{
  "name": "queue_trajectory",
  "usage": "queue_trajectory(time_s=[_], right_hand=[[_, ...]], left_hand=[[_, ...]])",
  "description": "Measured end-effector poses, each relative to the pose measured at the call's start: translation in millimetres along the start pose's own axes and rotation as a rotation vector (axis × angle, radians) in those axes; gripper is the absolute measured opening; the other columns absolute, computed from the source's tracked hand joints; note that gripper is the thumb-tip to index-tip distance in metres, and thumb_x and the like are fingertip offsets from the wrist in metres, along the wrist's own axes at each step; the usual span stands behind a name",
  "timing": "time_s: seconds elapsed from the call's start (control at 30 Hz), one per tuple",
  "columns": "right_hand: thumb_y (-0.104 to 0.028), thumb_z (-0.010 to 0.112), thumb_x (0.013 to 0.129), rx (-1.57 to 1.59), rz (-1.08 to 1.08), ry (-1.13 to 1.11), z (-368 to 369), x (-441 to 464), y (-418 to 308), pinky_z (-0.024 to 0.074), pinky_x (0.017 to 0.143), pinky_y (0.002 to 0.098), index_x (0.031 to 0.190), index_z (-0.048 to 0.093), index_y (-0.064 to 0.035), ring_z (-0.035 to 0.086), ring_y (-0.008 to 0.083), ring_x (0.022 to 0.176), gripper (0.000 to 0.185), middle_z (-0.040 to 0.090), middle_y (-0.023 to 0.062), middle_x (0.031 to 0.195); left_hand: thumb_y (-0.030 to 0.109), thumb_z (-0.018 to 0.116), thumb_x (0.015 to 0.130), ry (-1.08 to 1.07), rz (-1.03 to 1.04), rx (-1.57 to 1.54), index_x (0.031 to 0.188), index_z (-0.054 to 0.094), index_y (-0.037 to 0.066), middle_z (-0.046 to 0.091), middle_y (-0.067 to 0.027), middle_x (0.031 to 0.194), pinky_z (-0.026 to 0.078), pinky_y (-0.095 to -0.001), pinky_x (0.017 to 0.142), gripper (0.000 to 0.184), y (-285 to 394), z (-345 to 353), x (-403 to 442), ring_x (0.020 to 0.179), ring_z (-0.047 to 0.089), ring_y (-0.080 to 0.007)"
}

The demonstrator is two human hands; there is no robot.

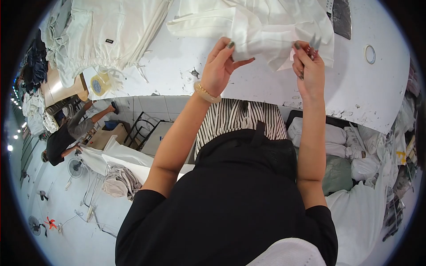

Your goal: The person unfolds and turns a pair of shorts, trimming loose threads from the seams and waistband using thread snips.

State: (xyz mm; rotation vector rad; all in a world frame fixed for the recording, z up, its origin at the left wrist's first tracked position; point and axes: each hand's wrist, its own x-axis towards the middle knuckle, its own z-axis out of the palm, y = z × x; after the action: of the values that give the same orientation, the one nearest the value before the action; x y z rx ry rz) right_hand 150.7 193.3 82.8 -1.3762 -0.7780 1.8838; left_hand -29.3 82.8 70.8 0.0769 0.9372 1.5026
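Observation:
A white garment [270,40] of smooth cloth lies at the far part of the white table, its near edge lifted off the surface. My left hand [218,66] pinches that edge on the left between thumb and fingers, with one finger stretched out below. On the right, my right hand [309,68] pinches the same cloth near a pale pinkish patch. Thread snips [315,42] are also tucked in my right hand, their metal blades pointing away from me; the handle is mostly hidden by the fingers.
White trousers [104,35] with a gathered waist lie at left on the table [177,71]. Tape rolls [100,84] [369,54] sit on both sides, a dark packet [341,17] at back right. Bundles [319,133] are under the table. Another person [66,137] bends at far left.

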Motion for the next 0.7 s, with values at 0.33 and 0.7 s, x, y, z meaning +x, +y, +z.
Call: queue_trajectory(time_s=[0.33,0.7], right_hand=[[-0.013,0.063,0.084,-0.420,-0.056,-0.017,-5,-25,-18,0.0299,0.047,0.0190,0.088,0.064,-0.0004,0.036,0.0020,0.051,0.013,0.056,-0.0012,0.070],[-0.012,0.062,0.075,-1.415,-0.323,0.052,-12,-17,49,0.0486,0.069,0.0363,0.106,0.054,-0.0115,0.063,0.0246,0.080,0.032,0.060,0.0064,0.090]], left_hand=[[0.008,0.043,0.093,0.144,0.000,0.364,0.100,0.053,0.004,0.059,-0.0041,0.099,0.046,-0.0365,0.090,0.012,-13,-21,-14,0.096,0.058,-0.0166],[0.010,0.056,0.082,0.336,0.443,1.400,0.107,0.056,0.005,0.056,-0.0134,0.099,0.046,-0.0414,0.079,0.026,-7,-30,1,0.091,0.057,-0.0306]])
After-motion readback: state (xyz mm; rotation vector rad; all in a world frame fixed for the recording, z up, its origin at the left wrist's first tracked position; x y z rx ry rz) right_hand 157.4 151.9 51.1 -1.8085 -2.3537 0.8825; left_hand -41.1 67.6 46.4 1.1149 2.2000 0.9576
